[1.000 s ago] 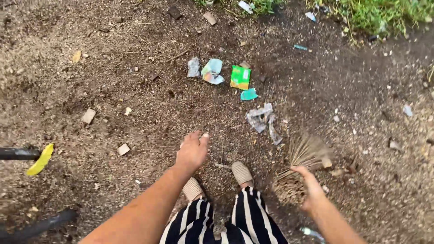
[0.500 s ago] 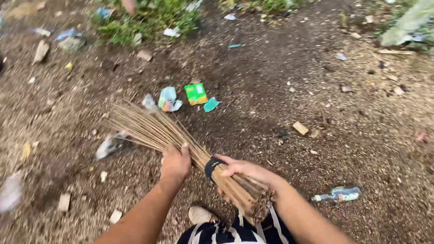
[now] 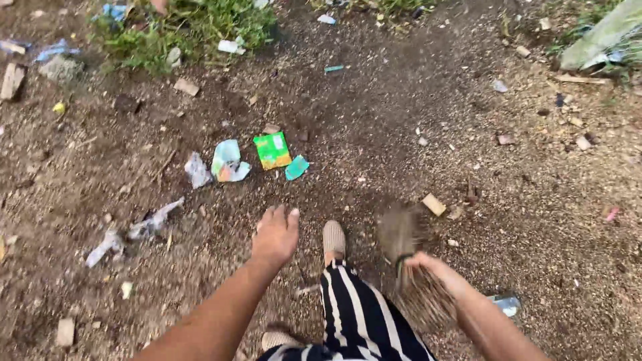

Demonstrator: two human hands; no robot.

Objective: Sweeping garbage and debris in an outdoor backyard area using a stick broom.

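Green square packet (image 3: pixel 272 150) beyond left hand (image 3: pixel 275 234)

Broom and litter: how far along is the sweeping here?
Done: little; no pile shows. In hand: the right hand grips the stick broom, bristles blurred; the left hand is open and holds nothing. Left: the green packet, teal scrap and clear wrappers lie scattered on the dirt.

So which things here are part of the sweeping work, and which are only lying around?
In use:
- stick broom, gripped in right hand
- left hand, free
- green packet and torn wrappers on the dirt

Lying about:
- wood block
- grass patch
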